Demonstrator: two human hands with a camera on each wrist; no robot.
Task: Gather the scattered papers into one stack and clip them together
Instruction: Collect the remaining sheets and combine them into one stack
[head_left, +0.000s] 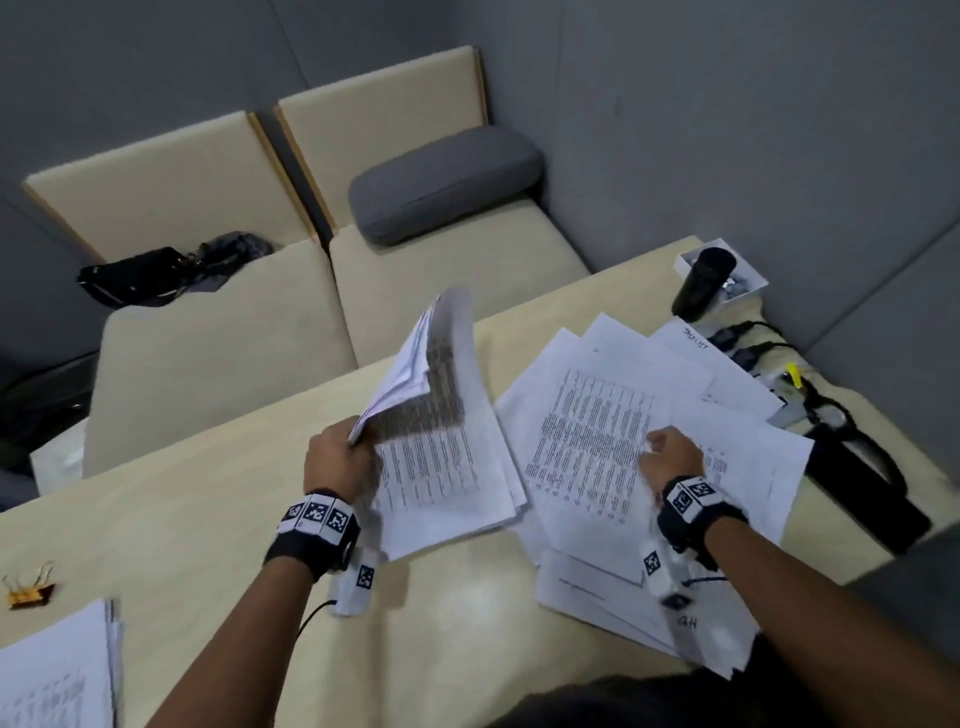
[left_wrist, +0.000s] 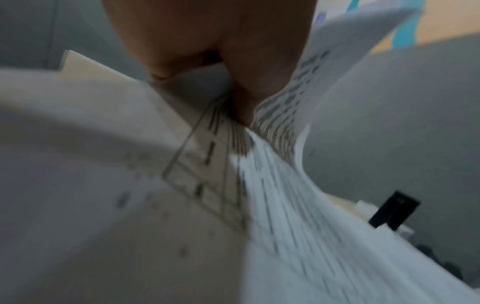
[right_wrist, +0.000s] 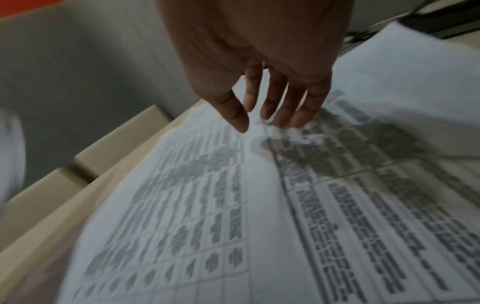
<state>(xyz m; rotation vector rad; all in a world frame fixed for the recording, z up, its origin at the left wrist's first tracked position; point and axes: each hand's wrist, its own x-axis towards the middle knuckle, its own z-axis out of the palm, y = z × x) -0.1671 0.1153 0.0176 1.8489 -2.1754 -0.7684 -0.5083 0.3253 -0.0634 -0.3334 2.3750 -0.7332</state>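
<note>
On the pale wooden table we see scattered white printed papers at right, long axes pointing away from us. Our right hand rests relaxed fingers on them. Our left hand pinches a bent sheaf of white printed sheets, its far end curling upward.

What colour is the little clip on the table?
The binder clip looks golden orange, seen best in the head view.

**White sheets, beige table**

The papers are white with grey printed grids (blurred text). The table is pale beige, the clip orange-gold, the cushion dark grey, the wristbands black-and-white checkered.
</note>
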